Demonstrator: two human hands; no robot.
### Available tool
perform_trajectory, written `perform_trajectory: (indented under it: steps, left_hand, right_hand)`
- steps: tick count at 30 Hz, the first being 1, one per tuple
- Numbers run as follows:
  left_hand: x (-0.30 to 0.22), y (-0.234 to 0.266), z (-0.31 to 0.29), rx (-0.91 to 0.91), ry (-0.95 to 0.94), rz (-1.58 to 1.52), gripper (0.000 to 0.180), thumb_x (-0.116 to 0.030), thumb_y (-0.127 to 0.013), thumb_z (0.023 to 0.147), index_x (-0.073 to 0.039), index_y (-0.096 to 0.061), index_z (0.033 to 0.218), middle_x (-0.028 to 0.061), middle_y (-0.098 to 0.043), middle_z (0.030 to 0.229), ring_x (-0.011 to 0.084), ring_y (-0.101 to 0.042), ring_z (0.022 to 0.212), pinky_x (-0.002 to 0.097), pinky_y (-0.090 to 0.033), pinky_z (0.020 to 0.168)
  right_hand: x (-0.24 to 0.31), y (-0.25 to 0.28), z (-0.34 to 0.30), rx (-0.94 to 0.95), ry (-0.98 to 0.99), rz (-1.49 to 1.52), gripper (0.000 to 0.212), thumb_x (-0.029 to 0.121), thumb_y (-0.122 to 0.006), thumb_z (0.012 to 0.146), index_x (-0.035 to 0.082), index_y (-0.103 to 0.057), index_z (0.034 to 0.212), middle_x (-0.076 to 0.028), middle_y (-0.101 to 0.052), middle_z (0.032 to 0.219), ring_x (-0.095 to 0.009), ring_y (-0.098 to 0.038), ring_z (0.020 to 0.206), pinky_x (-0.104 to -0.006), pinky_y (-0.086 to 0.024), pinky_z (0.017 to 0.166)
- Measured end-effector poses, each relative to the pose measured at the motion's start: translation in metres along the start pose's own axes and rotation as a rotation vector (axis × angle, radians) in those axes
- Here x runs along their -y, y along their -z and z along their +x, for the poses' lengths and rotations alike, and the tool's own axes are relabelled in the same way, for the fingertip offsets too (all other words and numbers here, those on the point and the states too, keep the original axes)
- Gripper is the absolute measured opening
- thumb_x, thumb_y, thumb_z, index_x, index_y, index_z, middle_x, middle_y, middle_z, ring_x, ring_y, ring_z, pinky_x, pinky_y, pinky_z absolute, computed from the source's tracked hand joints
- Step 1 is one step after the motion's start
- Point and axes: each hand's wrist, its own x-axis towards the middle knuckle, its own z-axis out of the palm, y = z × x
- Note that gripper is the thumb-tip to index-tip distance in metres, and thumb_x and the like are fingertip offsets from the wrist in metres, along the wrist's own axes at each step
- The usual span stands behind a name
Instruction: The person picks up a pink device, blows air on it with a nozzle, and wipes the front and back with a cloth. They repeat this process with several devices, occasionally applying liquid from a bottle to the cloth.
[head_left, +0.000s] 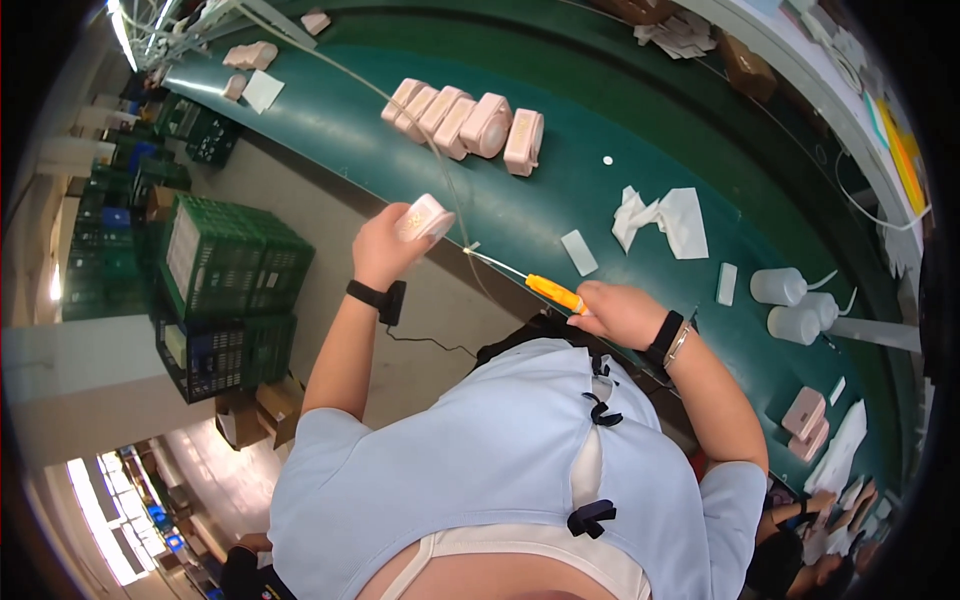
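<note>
Head view: cord hangs before pink cases, near yellow screwdriver.

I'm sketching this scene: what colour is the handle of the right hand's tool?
The tool handle is yellow-orange, seen in the head view.

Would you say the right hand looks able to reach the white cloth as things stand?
Probably yes: the white cloth lies on the green tabletop ahead of the right hand, with nothing visible between them, though that hand grips a yellow-handled tool.
</note>
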Motion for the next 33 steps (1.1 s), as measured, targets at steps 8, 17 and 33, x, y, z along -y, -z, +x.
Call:
perform_trajectory:
  steps: [8,17,33]
  left_hand:
    - [0.059,0.007,0.014,0.514,0.015,-0.424,0.049,-0.027,-0.072,0.076,-0.011,-0.057,0.12,0.0101,-0.07,0.093,0.0231,-0.067,0.087,0.0356,-0.053,0.08]
    - [0.073,-0.056,-0.012,0.679,0.781,-1.612,0.053,-0.037,-0.06,0.088,-0.013,-0.048,0.133,0.0084,-0.065,0.105,0.0214,-0.063,0.092,0.0345,-0.054,0.08]
    - [-0.056,-0.132,0.015,1.417,0.667,-2.222,0.053,-0.051,-0.051,0.095,-0.01,-0.053,0.13,0.0093,-0.062,0.11,0.0247,-0.063,0.088,0.0369,-0.058,0.07]
  right_hand:
    - [0.002,0.0,0.02,0.071,0.09,0.076,0.034,0.035,-0.063,0.09,0.002,-0.052,0.091,-0.018,-0.059,0.087,-0.04,-0.058,0.079,-0.0463,-0.047,0.068]
    - [-0.006,-0.002,-0.022,0.064,-0.047,0.052,0.031,0.033,-0.062,0.09,0.003,-0.054,0.094,-0.016,-0.059,0.091,-0.04,-0.06,0.083,-0.0473,-0.047,0.07]
    - [-0.008,-0.085,-0.176,-0.691,-0.288,0.218,0.03,0.019,-0.068,0.083,0.002,-0.057,0.105,-0.015,-0.06,0.098,-0.034,-0.062,0.087,-0.0389,-0.05,0.079]
